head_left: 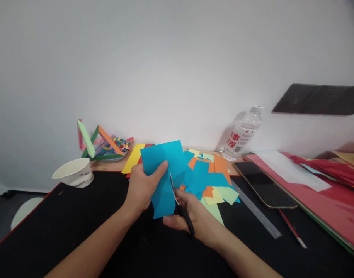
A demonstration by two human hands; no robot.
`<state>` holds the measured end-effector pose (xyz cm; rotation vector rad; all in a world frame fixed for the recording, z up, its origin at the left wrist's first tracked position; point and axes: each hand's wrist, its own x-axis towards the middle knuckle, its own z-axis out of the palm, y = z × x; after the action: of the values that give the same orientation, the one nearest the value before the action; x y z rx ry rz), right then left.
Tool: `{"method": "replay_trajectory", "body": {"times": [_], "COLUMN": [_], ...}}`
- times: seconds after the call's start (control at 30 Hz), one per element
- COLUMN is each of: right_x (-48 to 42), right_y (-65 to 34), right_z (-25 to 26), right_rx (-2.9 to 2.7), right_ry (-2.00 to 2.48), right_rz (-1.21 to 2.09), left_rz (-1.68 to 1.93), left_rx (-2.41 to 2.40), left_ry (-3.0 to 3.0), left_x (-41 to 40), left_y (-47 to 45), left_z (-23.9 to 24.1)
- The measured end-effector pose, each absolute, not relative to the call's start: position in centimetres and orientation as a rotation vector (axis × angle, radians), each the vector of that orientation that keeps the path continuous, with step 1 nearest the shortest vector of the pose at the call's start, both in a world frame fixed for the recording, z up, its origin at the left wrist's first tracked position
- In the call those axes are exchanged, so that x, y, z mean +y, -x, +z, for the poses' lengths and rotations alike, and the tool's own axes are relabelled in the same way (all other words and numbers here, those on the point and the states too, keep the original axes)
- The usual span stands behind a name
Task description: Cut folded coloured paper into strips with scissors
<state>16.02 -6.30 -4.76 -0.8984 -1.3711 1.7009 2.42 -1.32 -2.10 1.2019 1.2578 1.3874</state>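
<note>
A sheet of blue paper (162,154) is raised above the black table mat, pinched by my left hand (143,183) with the thumb on its front. My right hand (191,212) grips a pair of black-handled scissors (185,218). Their blades point up and away, lying at the lower part of the blue paper, where a cut edge shows. Behind my right hand lies a loose pile of blue, orange, yellow and pale green paper pieces (220,179).
At left stand a white paper bowl (74,173) and a tray of paper scraps (126,144) with folded paper strips. A bottle (243,133) leans by the wall. To the right lie a phone (265,185), a ruler (256,210), a red pen-like tool (293,229) and red sheets (324,204).
</note>
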Motion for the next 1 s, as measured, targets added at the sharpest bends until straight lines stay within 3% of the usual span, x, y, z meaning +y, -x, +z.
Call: {"method": "replay_trajectory", "body": {"times": [1.0], "right_x": [-6.1], "right_y": [-15.9], "right_z": [-5.5], "right_rx": [-1.448], "right_ry": [1.072], "right_rz": [1.653], "left_rz": [1.402], "left_rx": [1.273], "left_ry": [-1.221], "left_x": [-1.1], "left_y": [-2.2], "left_z": [-2.0]}}
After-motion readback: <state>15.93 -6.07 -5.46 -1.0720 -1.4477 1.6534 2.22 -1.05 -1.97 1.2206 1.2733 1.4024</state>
